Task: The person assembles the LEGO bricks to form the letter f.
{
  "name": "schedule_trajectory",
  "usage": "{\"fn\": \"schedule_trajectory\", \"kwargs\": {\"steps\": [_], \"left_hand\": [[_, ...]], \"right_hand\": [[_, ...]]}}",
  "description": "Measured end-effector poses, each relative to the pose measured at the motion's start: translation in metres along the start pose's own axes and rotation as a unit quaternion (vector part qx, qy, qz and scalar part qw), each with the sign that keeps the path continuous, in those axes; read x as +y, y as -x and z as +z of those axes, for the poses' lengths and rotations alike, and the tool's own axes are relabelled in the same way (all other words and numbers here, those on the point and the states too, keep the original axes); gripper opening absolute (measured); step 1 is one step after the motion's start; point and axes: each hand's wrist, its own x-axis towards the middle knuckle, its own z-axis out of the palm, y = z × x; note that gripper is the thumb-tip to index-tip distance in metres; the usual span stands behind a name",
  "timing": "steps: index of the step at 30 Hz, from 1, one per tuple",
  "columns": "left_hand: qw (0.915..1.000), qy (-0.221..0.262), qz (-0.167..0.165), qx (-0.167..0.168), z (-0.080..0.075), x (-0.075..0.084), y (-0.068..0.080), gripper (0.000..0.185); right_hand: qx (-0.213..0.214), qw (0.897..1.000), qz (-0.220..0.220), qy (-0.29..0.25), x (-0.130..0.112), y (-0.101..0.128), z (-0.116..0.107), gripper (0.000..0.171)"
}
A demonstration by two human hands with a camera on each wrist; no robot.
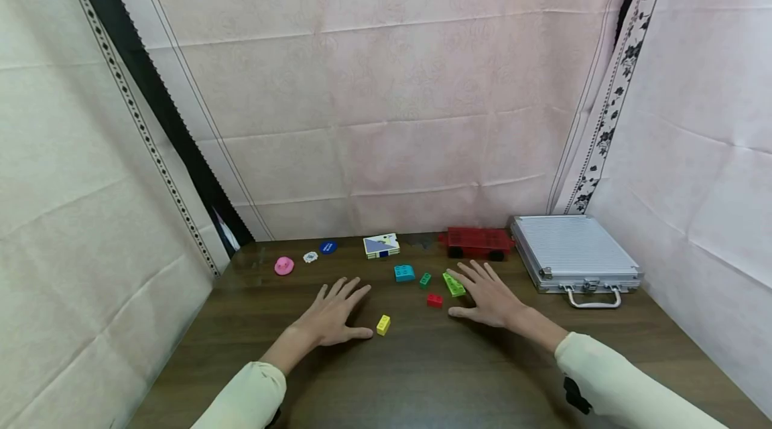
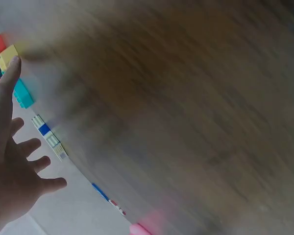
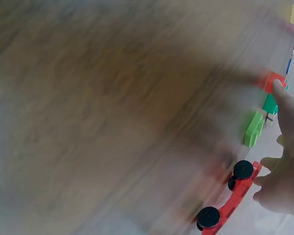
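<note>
Both your hands spread wide, holding nothing: left hand [image 1: 332, 320] just beside the small yellow plastic brick [image 1: 382, 325], right hand [image 1: 491, 299] near the lime-green plastic brick [image 1: 454, 285]. For a steady pinch, fingertips should probably come down gently, from opposite sides.

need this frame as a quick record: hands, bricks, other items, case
left_hand: left hand open, thumb beside yellow brick; holds nothing
right_hand: right hand open, fingers spread, near light green block; holds nothing
other_bricks: red brick, small green brick, blue brick, all between the hands
far_edge: white disc, blue disc, flat printed item, red wheeled base
far_left: pink item
case: silver case, closed, right side, handle toward wearer
surface: brown wooden-looking table
</note>
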Motion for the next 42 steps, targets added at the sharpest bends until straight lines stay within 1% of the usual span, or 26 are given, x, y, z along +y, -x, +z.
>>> {"fn": "schedule_trajectory", "kwargs": {"steps": [4, 8, 12, 16, 20, 23, 28, 33, 37, 42], "left_hand": [[0.9993, 0.034, 0.005, -0.014, -0.001, 0.006, -0.001, 0.087], [0.9967, 0.075, 0.019, -0.022, 0.001, 0.008, -0.005, 0.081], [0.9913, 0.125, 0.028, -0.029, 0.003, 0.009, -0.009, 0.072], [0.9855, 0.164, 0.033, -0.031, 0.005, 0.009, -0.012, 0.062], [0.9799, 0.193, 0.047, -0.022, 0.007, 0.009, -0.016, 0.054], [0.9754, 0.214, 0.05, -0.014, 0.008, 0.01, -0.017, 0.05], [0.9711, 0.235, 0.041, -0.007, 0.01, 0.012, -0.019, 0.043], [0.9675, 0.25, 0.036, 0.002, 0.013, 0.016, -0.023, 0.036], [0.9651, 0.26, 0.031, 0.007, 0.015, 0.017, -0.026, 0.032], [0.964, 0.265, 0.024, 0.009, 0.017, 0.018, -0.03, 0.03]], "right_hand": [[-0.015, 0.999, -0.028, -0.03, -0.005, -0.005, 0.0, 0.075], [-0.024, 0.997, -0.055, -0.047, -0.009, -0.01, 0.002, 0.065], [-0.029, 0.994, -0.077, -0.07, -0.011, -0.013, 0.006, 0.056], [-0.045, 0.99, -0.085, -0.104, -0.012, -0.016, 0.008, 0.052], [-0.06, 0.987, -0.082, -0.121, -0.014, -0.019, 0.007, 0.051], [-0.069, 0.987, -0.083, -0.122, -0.015, -0.022, 0.007, 0.052], [-0.08, 0.986, -0.084, -0.12, -0.018, -0.025, 0.007, 0.054], [-0.072, 0.988, -0.081, -0.109, -0.021, -0.027, 0.008, 0.043], [-0.065, 0.991, -0.065, -0.096, -0.022, -0.027, 0.011, 0.036], [-0.069, 0.992, -0.035, -0.099, -0.024, -0.029, 0.012, 0.039]]}}
